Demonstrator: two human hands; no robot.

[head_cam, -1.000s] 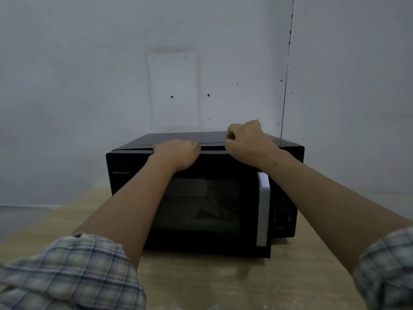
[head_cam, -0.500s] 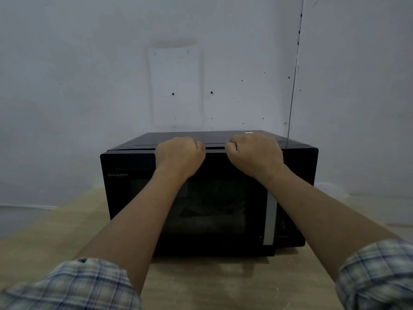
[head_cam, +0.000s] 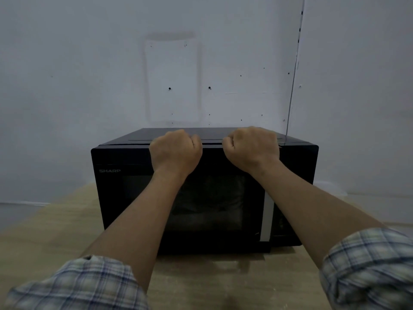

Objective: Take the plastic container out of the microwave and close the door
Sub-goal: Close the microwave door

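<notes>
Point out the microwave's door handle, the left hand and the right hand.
door handle (head_cam: pixel 268 211), head view, middle of the silver bar
left hand (head_cam: pixel 176 151), head view, back of the fist
right hand (head_cam: pixel 252 148), head view, back of the fist

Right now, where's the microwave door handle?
In the head view, the silver door handle runs vertically on the right side of the microwave front, just below the right hand and forearm.

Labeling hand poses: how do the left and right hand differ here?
The left hand sits over the microwave's door centre; the right hand sits nearer the silver handle. The right hand reaches slightly higher than the left. Both are fisted, empty, at the top front edge.
</notes>
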